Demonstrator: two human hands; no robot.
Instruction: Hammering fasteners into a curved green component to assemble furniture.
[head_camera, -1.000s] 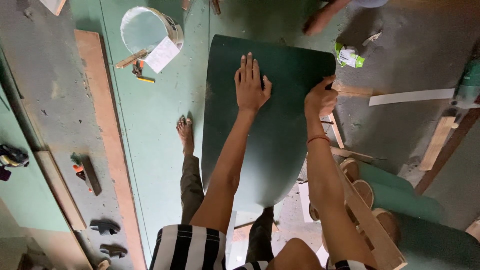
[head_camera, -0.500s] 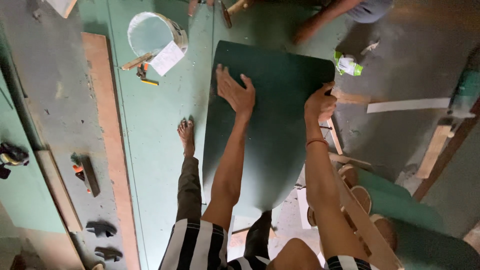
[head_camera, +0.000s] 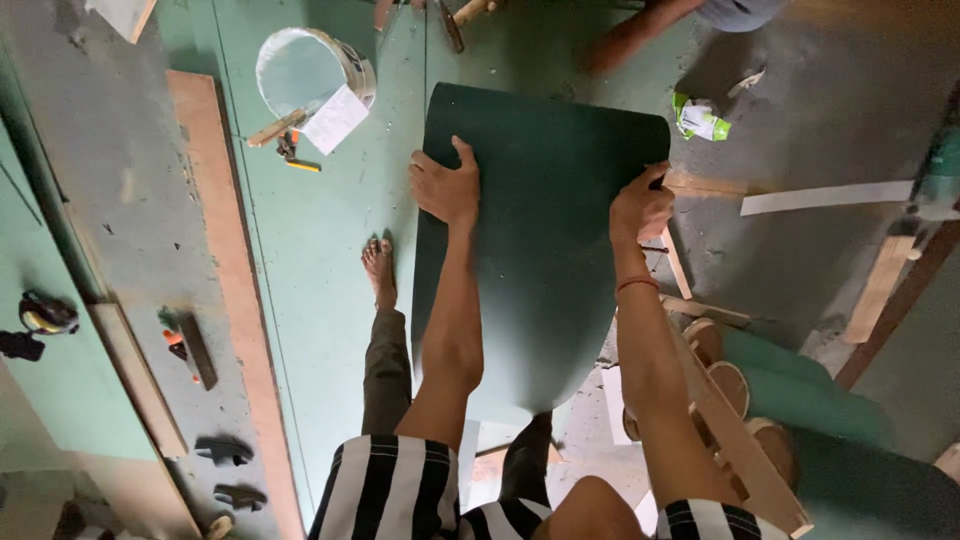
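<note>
A dark green curved sheet (head_camera: 545, 250) arches in front of me over a wooden frame. My left hand (head_camera: 445, 185) grips its left edge near the top, thumb on the face. My right hand (head_camera: 640, 205) is closed on the sheet's right edge near the upper corner. A red thread circles my right wrist. My bare left foot (head_camera: 380, 270) stands on the pale green floor sheet just left of the curved piece.
A white bucket (head_camera: 310, 65) with paper and small tools sits at the top left. A long wooden plank (head_camera: 235, 290) runs down the left. Another person's arm (head_camera: 640, 35) reaches in at the top. Wooden strips (head_camera: 885, 285) and a crumpled green packet (head_camera: 700, 118) lie at right.
My left hand slid from the middle of the sheet's face leftward to its left edge and took hold. My right hand stayed on the right edge.
</note>
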